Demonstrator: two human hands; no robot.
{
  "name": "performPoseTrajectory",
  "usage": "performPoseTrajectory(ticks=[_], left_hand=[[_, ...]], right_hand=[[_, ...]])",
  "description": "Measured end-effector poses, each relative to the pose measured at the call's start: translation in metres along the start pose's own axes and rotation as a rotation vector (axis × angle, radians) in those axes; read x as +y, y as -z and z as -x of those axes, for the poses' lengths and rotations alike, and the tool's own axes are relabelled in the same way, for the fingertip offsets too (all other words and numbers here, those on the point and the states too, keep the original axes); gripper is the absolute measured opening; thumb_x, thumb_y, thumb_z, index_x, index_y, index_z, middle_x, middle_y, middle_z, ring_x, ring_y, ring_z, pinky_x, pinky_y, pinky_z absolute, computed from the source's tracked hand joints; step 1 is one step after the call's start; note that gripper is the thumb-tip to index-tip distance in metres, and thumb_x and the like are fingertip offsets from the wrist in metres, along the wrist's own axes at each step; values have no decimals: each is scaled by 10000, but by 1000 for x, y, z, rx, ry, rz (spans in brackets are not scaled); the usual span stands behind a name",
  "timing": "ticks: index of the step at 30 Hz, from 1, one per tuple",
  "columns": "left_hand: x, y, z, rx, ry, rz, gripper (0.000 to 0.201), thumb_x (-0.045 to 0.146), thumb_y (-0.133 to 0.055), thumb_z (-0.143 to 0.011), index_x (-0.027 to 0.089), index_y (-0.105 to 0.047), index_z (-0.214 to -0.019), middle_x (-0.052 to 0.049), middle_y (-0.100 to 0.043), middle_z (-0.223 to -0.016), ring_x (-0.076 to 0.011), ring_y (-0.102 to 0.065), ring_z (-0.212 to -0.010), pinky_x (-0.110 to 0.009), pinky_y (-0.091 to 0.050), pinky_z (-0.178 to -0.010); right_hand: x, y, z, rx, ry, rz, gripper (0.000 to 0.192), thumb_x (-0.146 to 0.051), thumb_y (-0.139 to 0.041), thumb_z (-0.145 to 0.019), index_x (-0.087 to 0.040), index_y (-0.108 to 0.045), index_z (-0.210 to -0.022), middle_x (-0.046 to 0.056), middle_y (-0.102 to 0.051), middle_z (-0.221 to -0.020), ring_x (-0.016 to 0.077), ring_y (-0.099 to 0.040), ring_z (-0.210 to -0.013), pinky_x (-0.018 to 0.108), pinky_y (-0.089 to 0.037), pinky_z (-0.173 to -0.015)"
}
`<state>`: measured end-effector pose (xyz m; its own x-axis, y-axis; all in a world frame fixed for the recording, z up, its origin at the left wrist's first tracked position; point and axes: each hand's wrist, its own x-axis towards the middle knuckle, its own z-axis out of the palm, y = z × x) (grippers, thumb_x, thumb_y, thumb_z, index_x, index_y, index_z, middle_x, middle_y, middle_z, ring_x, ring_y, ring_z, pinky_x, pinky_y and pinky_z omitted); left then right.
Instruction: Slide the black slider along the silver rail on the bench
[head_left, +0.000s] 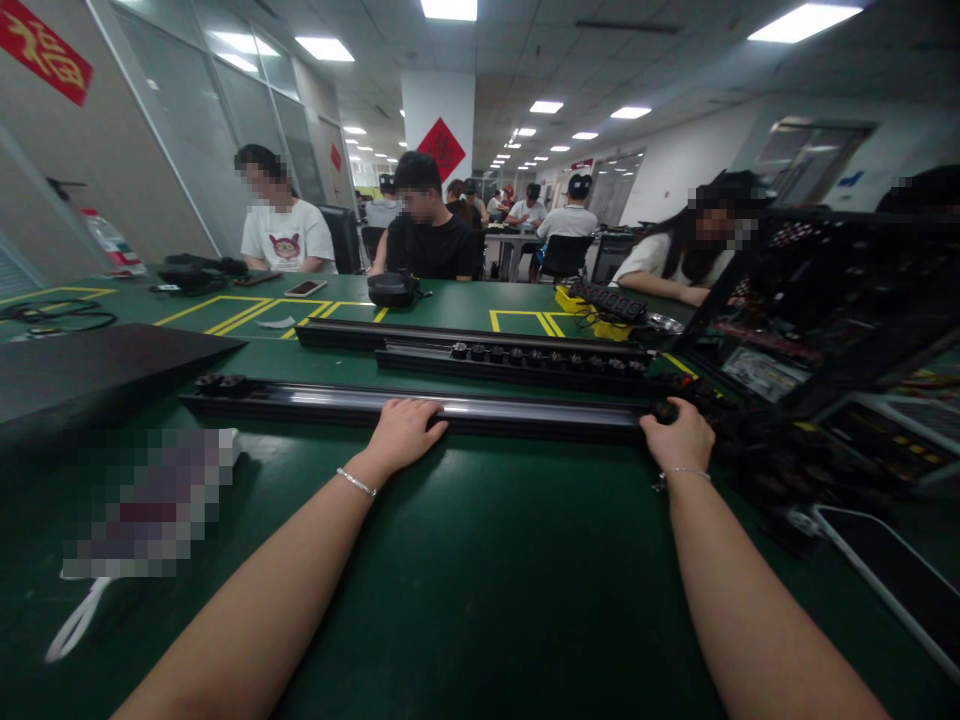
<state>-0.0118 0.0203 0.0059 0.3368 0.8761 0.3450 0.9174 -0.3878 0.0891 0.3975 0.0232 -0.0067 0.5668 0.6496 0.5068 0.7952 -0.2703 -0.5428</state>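
A long black power strip bar (525, 412) lies across the green table (480, 600) in front of me. My left hand (405, 432) rests on its middle, fingers curled over the near edge. At the bar's right end my right hand (679, 435) grips a black plug or socket part there. Both wrists wear thin bracelets. Two more long black bars (517, 352) with rows of sockets lie parallel just behind the first.
A black panel (90, 375) lies at left; a black open computer case (825, 300) stands at right with cables beside it. A phone or tablet (892, 575) lies near right. Several people sit across the table. A black pouch (391, 289) sits beyond the bars.
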Motion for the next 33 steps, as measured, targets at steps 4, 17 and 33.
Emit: performPoseTrajectory(ticks=[4, 17, 33], left_hand=[[1, 2, 1, -10, 11, 3, 352, 451, -391, -863, 248, -595, -1066, -31, -667, -1098, -221, -569, -1050, -408, -346, -908], [0, 1, 0, -9, 14, 9, 354, 448, -397, -859, 251, -600, -1070, -38, -668, -1096, -229, -568, -1052, -410, -352, -909], [0, 0, 1, -8, 9, 4, 368, 461, -378, -864, 250, -596, -1074, -32, -669, -1094, -224, -570, -1041, -409, -351, -907]], right_hand=[[3, -1, -2, 7, -28, -27, 490, -309, -555, -626, -149, -565, -1089, 97, -576, -1004, 254, -509, -992, 424, -344, -980], [-1, 4, -1, -9, -114, -41, 492, -268, -560, -642, -177, -567, -1126, 101, -565, -1011, 258, -524, -958, 440, -395, -924], [3, 6, -3, -17, -154, -63, 454, -276, -543, -645, -192, -585, -1090, 83, -564, -953, 245, -528, -892, 427, -423, -865]])
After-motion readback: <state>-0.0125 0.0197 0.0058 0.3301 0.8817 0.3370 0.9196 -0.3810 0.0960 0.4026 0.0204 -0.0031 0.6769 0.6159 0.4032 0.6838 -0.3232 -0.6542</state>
